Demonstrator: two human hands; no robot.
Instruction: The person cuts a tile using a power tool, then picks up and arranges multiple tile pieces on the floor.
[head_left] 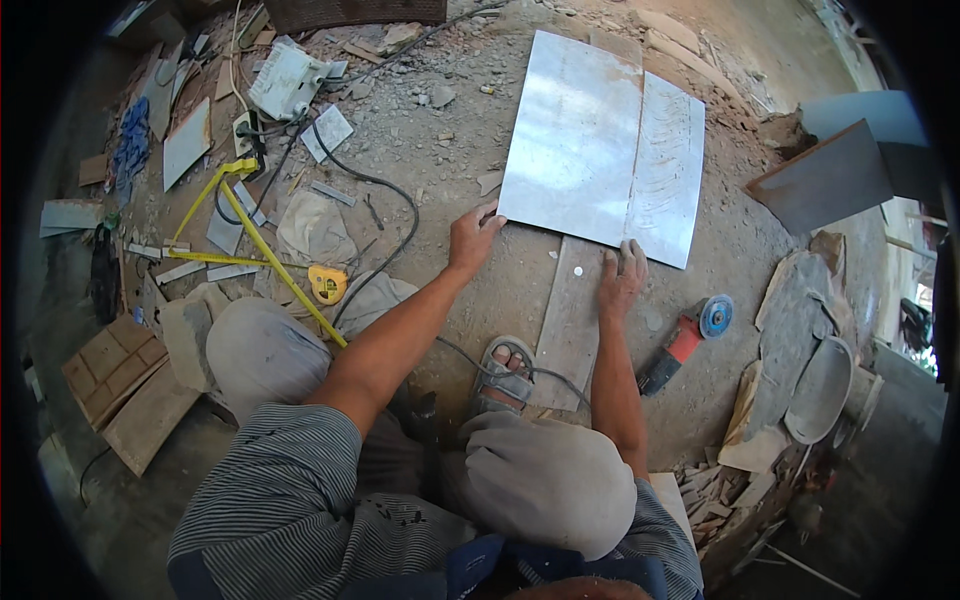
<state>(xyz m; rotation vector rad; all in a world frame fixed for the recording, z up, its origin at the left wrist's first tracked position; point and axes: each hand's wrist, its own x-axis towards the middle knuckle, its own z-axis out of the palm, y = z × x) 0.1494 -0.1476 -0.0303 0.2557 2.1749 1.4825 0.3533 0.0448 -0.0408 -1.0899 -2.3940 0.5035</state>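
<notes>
A pale, glossy tile (570, 140) lies on the dusty ground, with a narrower, streaked piece (667, 165) along its right side and a wooden-looking strip (568, 330) under them. My left hand (472, 240) grips the tile's lower left corner with fingers closed on it. My right hand (621, 278) holds the lower edge near the seam between the pieces, fingers curled onto it. Right of my right forearm, a red and black angle grinder (683, 340) with a blue disc rests on the ground. My sandaled foot (503, 370) is beside the strip.
A yellow tape measure (328, 283), black cables (385, 183), a white appliance (285, 80) and scraps lie to my left. A grey board (820, 175) stands at the right above broken slabs and an oval basin (818, 390). Stacked tile pieces (112, 370) sit at the lower left.
</notes>
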